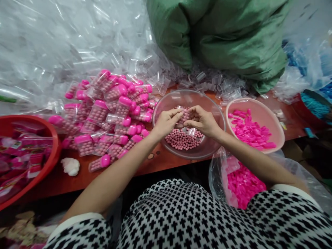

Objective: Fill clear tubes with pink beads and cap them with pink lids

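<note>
With our left hand (166,122) and our right hand (204,121) we grasp one clear tube (185,117) by the fingers, with pink beads inside it; the fingers cover its ends, so we cannot tell if it has a cap. The tube is above a bowl (169,101), where loose beads (184,142) lie directly under the grip. To the left of the grip we have a heap of capped tubes (98,112), and farther left a red basin (55,145). At the right of the grip is a tub (278,136) of pink caps (251,129). Beyond the grip we see a green sack (220,38).
</note>
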A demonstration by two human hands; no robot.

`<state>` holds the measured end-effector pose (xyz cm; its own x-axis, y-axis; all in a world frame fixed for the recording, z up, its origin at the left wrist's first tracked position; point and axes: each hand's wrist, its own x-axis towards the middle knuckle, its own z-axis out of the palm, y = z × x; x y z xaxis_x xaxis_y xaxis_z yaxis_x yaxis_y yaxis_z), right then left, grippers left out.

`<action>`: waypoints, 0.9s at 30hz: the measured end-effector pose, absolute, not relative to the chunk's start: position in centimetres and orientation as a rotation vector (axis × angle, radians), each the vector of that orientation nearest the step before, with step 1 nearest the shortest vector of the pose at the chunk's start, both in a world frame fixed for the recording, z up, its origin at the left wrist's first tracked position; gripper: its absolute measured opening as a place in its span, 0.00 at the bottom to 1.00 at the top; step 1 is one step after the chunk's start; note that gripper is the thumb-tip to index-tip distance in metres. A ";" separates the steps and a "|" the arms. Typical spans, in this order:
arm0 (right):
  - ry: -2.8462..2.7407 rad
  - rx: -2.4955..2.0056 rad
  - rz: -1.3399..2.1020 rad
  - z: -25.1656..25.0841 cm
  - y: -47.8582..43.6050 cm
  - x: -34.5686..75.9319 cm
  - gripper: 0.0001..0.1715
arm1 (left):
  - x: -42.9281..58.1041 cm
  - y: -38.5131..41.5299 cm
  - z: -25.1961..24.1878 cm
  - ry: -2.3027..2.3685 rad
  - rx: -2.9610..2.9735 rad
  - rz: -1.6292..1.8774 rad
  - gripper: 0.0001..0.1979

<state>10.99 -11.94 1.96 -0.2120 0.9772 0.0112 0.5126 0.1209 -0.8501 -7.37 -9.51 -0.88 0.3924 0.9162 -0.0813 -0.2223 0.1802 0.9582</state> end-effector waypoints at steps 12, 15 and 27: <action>-2.143 -1.065 1.052 4.4 -11.8 13.8 0.13 | -7.8 -10.3 -0.2 0.717 1.155 0.835 0.27; -2.133 -1.130 1.069 3.8 -12.0 13.6 0.09 | -7.9 -10.5 0.0 0.771 1.218 0.808 0.27; -1.945 -1.702 0.492 3.1 -14.0 20.9 0.15 | -7.9 -10.4 -0.2 0.960 1.080 0.882 0.22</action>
